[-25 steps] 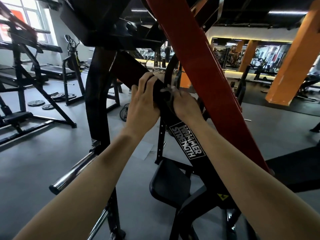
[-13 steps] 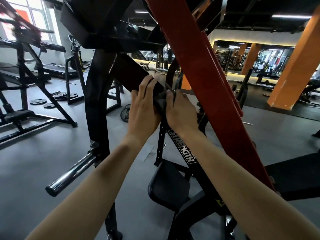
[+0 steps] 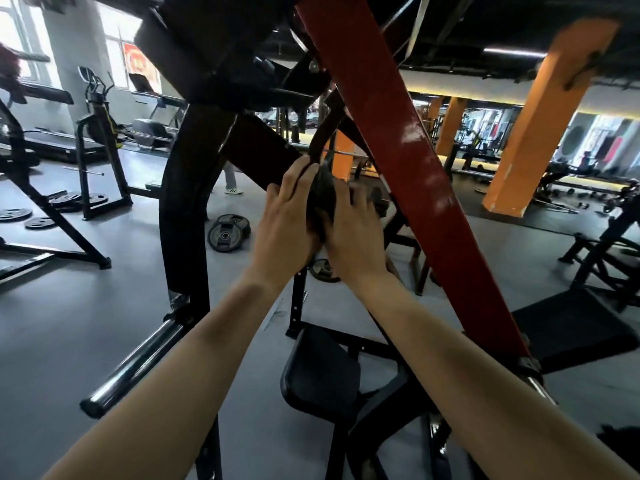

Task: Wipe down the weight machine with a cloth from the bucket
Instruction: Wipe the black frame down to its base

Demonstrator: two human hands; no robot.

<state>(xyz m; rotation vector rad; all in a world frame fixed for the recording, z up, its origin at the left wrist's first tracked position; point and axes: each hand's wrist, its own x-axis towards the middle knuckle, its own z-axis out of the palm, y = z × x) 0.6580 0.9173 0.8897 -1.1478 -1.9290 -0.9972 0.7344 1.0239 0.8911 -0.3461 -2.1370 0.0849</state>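
Note:
The weight machine has a black slanted beam [image 3: 263, 150], a red diagonal arm [image 3: 398, 140] and a black seat [image 3: 322, 372] below. A dark grey cloth [image 3: 323, 202] is bunched on the black beam between my hands. My left hand [image 3: 287, 223] wraps its fingers over the beam and the cloth's left edge. My right hand [image 3: 353, 233] grips the cloth from the right, fingers curled over it. The bucket is not in sight.
A chrome weight peg [image 3: 138, 368] sticks out at lower left. Weight plates [image 3: 227, 232] lie on the grey floor behind the machine. Orange pillars [image 3: 540, 126] stand at right, with other racks and benches at left and far right.
Both hands with the cloth have slid up the black beam, covering the lettered label area, and the view has tilted and shifted a bit.

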